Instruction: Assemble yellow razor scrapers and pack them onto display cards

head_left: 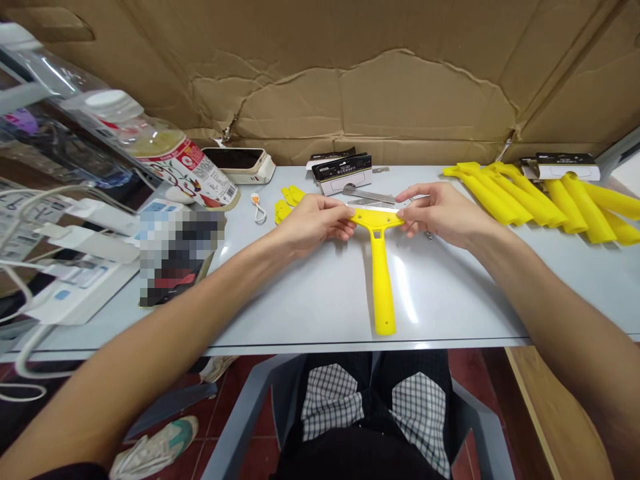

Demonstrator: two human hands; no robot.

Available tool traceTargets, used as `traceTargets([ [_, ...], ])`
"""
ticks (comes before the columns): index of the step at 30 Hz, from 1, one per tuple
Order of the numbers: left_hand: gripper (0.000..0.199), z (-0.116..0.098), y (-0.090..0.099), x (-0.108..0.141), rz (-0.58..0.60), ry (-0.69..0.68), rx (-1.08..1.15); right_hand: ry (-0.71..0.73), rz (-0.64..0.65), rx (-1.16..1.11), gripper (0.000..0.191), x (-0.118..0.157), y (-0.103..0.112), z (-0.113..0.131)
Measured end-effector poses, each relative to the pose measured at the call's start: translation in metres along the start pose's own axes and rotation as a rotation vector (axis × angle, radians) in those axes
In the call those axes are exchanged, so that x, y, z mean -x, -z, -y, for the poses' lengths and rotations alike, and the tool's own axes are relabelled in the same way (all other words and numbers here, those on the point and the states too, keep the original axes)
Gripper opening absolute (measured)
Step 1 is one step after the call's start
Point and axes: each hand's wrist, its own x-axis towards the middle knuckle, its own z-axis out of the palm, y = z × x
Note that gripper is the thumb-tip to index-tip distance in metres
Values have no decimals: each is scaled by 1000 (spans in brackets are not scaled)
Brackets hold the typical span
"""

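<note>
Between my two hands a yellow scraper (383, 280) lies with its handle pointing toward me and a thin metal blade (379, 208) along the far edge of its head. My left hand (323, 220) pinches the left end of the head, thumb on top. At the right end, my right hand (440, 212) grips the corner with its thumb and fingers, the forefinger raised a little near the blade. Just beyond the head are loose metal blades (370, 194), partly covered by the hands. Several small yellow plates (289, 202) sit left of my left hand.
Black-and-white blade boxes (345, 175) stand at the back. Several yellow handles (530, 197) are piled at right, near another box (565, 167). On the left are a drink bottle (185, 170), a white-cased phone (237, 163), a small white cable (257, 208) and a power strip (90, 287).
</note>
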Motion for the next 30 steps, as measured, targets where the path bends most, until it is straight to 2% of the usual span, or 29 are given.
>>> traceTargets([
  [3, 14, 2, 0, -2, -9, 10, 20, 8, -13, -9, 28, -1, -1, -2],
  [7, 18, 4, 1, -3, 39, 31, 50, 51, -24, -21, 28, -3, 2, -4],
  [13, 16, 0, -2, 0, 41, 80, 45, 70, -32, -16, 30, -2, 0, -3],
  [20, 19, 0, -3, 2, 13, 14, 45, 67, -54, 23, 21, 3, -8, 0],
  [24, 18, 0, -2, 2, 25, -14, 26, 63, -39, 14, 27, 2, -8, -2],
  [30, 19, 0, -4, 2, 18, 48, 37, 67, -43, 8, 31, 3, -9, -1],
])
